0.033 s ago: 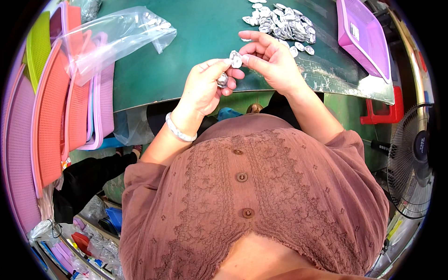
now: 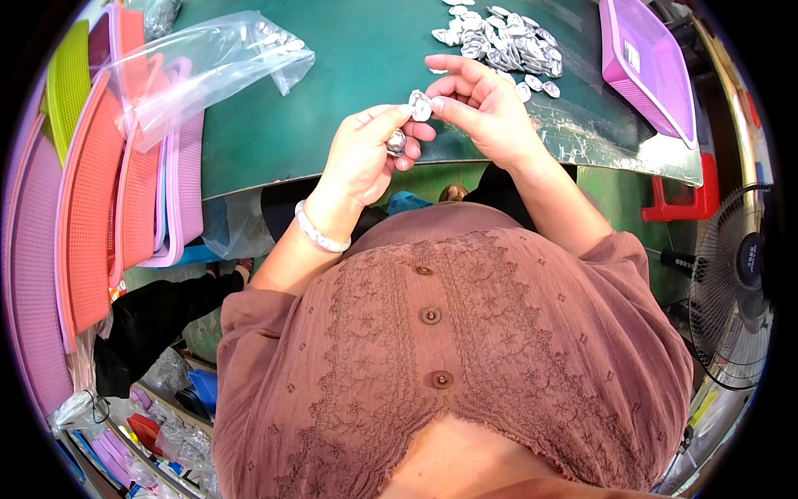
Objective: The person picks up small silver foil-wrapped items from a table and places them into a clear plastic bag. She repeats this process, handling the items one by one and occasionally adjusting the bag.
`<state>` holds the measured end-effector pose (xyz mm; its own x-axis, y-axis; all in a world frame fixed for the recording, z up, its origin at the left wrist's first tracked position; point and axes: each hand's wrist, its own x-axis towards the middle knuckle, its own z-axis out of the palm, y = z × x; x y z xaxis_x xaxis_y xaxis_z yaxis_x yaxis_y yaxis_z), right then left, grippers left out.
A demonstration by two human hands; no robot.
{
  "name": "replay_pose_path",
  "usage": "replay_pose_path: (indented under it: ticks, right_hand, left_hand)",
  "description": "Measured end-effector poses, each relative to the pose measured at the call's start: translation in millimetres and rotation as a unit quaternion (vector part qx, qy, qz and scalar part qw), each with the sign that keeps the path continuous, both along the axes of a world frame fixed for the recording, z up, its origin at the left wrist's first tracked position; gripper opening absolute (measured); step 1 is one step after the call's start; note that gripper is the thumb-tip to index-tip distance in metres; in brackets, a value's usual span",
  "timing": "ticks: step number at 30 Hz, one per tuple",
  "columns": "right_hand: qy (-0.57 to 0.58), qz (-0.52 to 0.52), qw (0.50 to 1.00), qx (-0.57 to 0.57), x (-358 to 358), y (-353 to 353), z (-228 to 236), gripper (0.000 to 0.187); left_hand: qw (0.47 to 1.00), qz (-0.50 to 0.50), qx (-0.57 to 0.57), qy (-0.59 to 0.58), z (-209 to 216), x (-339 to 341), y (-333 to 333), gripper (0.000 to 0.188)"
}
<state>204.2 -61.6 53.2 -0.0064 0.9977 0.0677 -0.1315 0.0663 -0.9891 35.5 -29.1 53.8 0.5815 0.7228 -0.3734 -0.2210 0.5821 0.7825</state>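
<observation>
Over the near edge of the green table, my left hand (image 2: 359, 150) is closed, its thumb and a finger pinching a small silvery-white round piece (image 2: 420, 106). More shiny silver pieces (image 2: 396, 143) are tucked into its curled fingers. From the other side my right hand (image 2: 490, 116) reaches in, with its thumb tip at the right edge of that same piece and its upper fingers bent loosely above. A heap of similar silvery pieces (image 2: 507, 41) lies just beyond my right hand. What exactly these pieces are is too small to make out.
A clear plastic bag (image 2: 208, 71) with some pieces inside lies at the table's left. Stacked plastic baskets (image 2: 91, 208) crowd the left side. A purple basket (image 2: 657, 71) sits at the table's right end, near a red stool (image 2: 686, 195) and a fan (image 2: 731, 283).
</observation>
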Motion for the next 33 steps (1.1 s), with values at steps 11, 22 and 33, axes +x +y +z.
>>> replay_pose_path:
  ticks: [11,22,33]
  right_hand:
    - [0.042,0.024,0.998,-0.034,0.5,1.0,-1.3,0.044]
    - [0.043,0.016,0.997,-0.062,0.0,0.7,-1.4,0.042]
    - [0.008,0.004,1.000,0.001,-2.5,-1.1,-4.7,0.043]
  left_hand:
    - [0.999,-0.014,-0.043,-0.006,-0.9,-2.6,3.8,0.023]
    - [0.998,-0.017,-0.054,-0.024,-2.5,-2.7,3.7,0.022]
    - [0.992,-0.046,-0.076,-0.087,-8.4,0.2,1.3,0.014]
